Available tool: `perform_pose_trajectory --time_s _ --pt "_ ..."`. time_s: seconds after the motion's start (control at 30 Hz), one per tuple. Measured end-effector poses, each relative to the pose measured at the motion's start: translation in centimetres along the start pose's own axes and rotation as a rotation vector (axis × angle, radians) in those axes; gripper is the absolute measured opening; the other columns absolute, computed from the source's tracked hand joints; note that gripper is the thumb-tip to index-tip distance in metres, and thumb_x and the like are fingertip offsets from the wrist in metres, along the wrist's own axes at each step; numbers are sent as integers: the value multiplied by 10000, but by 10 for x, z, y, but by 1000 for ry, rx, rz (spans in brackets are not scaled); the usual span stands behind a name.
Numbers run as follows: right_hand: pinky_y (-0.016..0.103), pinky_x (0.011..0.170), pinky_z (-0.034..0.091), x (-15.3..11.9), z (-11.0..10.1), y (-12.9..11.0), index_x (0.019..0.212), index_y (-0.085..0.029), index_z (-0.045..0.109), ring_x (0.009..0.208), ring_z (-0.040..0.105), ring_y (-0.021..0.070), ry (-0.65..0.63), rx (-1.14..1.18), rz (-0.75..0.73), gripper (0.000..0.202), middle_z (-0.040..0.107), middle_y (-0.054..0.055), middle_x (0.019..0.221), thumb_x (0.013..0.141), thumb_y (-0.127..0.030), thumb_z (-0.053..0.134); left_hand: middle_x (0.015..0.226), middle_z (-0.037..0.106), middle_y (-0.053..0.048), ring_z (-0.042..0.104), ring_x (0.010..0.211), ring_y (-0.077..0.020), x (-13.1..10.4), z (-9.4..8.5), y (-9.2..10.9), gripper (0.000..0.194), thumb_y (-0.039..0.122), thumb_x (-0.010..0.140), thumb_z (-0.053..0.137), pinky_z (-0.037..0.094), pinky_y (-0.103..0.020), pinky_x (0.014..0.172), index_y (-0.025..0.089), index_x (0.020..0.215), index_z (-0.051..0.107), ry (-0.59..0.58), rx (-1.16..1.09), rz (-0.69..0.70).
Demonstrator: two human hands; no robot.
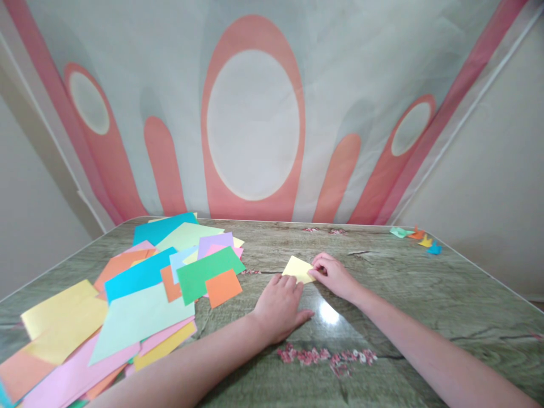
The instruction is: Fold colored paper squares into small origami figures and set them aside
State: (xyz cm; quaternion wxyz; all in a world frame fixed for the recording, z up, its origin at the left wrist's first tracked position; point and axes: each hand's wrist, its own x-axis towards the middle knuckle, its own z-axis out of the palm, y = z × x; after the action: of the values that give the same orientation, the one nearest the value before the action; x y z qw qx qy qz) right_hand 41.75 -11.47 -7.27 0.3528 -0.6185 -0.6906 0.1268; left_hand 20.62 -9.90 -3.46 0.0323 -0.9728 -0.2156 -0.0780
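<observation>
A small piece of pale yellow paper (297, 267) lies on the table between my two hands. My left hand (281, 306) rests palm down, its fingertips at the paper's near-left edge and the thumb stretched out to the right. From the right, my right hand (334, 275) pinches the paper's right corner between thumb and fingers. The paper looks flat, and part of its near edge is hidden by the left fingers.
Loose coloured paper sheets (144, 317) overlap across the left of the table (403, 294). A green sheet (210, 274) and an orange piece (224, 289) lie nearest my hands. Several small folded paper shapes, including a blue one (434, 248), sit at the far right edge.
</observation>
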Motion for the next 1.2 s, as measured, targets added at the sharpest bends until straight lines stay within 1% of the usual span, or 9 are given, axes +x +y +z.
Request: perform_pose_trajectory --time_s 0.17,0.33,0.43,0.53,0.83,0.97,1.1,1.2 --pt "275 640 427 1 0 1 660 -175 547 704 515 138 5 -1 -6 135 542 37 834 770 -250 573 1044 573 -108 496 1003 -259 1 -4 0 525 561 847 365 330 -395 900 139 1118 521 -18 -7 13" --pt "274 648 430 1 2 4 667 -178 543 726 518 143 3 -1 -15 119 541 38 849 767 -236 570 1148 553 -119 452 1111 -251 4 -3 -4 514 499 883 328 306 -382 955 110 1179 487 -6 -53 104" --pt "275 652 431 1 2 4 658 -179 532 729 519 144 -3 -3 -15 127 539 39 853 767 -233 567 1146 563 -122 491 1085 -233 6 -3 -10 463 446 893 341 349 -346 940 106 1162 504 -34 -114 136" --pt "275 653 430 1 1 3 656 -177 531 729 519 145 -6 2 -13 129 536 38 845 768 -232 563 1134 575 -117 521 1059 -226 8 -3 -16 429 421 899 337 386 -329 919 117 1137 523 -42 -171 140" --pt "275 659 426 2 1 4 652 -174 535 722 518 142 -14 0 -16 135 535 38 849 769 -233 565 1102 576 -114 523 1043 -219 7 -7 -20 395 401 907 343 392 -328 927 120 1131 510 -21 -243 164" --pt "267 655 419 2 1 5 661 -169 544 716 514 136 -11 1 -21 126 531 36 845 771 -228 567 1110 554 -103 509 1035 -210 8 -3 -22 369 391 907 357 387 -334 931 141 1141 496 -8 -273 162" --pt "260 649 413 3 2 6 674 -163 552 716 507 134 -14 -10 -20 109 527 34 837 769 -213 569 1144 527 -108 487 1055 -227 10 4 -24 407 413 893 387 385 -349 934 146 1186 480 -5 -277 182" --pt "259 654 413 3 1 6 673 -161 548 727 508 136 -19 -9 -21 105 528 34 834 767 -204 567 1142 527 -105 489 1051 -230 11 5 -25 408 417 888 397 386 -354 930 157 1190 485 -6 -287 187"
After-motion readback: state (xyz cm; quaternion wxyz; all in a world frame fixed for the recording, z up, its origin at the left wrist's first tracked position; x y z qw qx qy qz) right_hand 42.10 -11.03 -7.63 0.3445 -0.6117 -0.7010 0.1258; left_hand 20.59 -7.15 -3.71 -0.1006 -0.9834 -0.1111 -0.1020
